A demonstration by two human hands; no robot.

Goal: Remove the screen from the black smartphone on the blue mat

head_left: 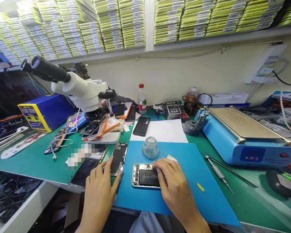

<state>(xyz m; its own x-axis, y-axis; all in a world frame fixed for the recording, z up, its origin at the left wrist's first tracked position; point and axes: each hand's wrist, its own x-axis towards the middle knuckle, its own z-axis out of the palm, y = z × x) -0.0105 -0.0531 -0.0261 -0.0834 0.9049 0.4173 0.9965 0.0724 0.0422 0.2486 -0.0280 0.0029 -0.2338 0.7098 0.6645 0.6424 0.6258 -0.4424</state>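
An opened phone (pixel 147 177) lies on the blue mat, its black battery and inner boards showing. My right hand (pixel 176 183) covers its right end, with bent fingers and thumb drawn close together at the upper edge. Whatever they pinch is hidden. To the left, a detached phone screen (pixel 119 157) rests with its inner side up. My left hand (pixel 100 184) straddles the lower part of that screen, index finger at the left edge and thumb at the lower right corner. A clear glass jar (pixel 150 148) stands just behind the opened phone.
Another dark phone (pixel 88 170) lies left of my left hand. A small yellow piece (pixel 200 187), a grey screwdriver (pixel 219 173) and tweezers (pixel 232 171) lie to the right. A blue heating plate (pixel 247 136) stands at back right, a microscope (pixel 80 85) at back left.
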